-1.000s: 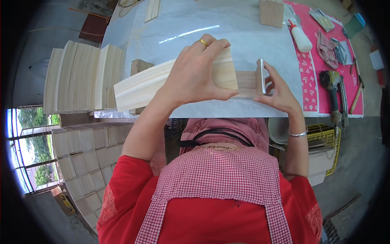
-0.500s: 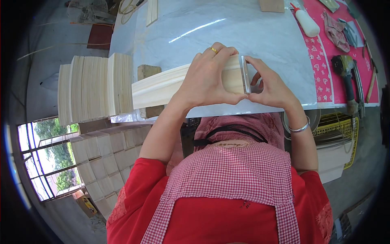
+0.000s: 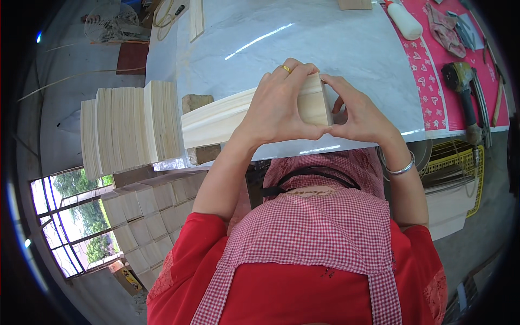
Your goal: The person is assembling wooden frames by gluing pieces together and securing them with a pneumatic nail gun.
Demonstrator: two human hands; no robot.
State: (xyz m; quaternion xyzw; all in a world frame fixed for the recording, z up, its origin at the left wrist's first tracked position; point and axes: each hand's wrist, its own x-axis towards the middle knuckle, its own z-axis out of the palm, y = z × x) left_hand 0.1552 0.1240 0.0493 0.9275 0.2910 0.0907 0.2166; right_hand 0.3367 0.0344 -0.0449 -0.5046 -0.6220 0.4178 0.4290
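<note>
A long bundle of pale thin wooden boards (image 3: 216,119) lies across the near part of the table, bearing on a small brown wooden block (image 3: 205,154). My left hand (image 3: 276,105) spans the bundle close to its right end, fingers over the far edge and thumb along the near edge. At that right end my right hand (image 3: 357,111) is curved, with fingertips at the far corner and thumb at the near corner. A gap shows between its palm and the end face. Part of the bundle is hidden under my left hand.
Left of the bundle stands a thick stack of wooden boards (image 3: 122,127). On the right, a pink cloth (image 3: 433,97) bears a white squeeze bottle (image 3: 405,21), a rag (image 3: 445,30) and a power tool (image 3: 461,89). A yellow crate (image 3: 452,149) stands below.
The shiny thin strip at the bundle's right end no longer shows; the wood reaches my right fingertips. Both hands keep nearly the same grip. The whole view has shifted slightly.
</note>
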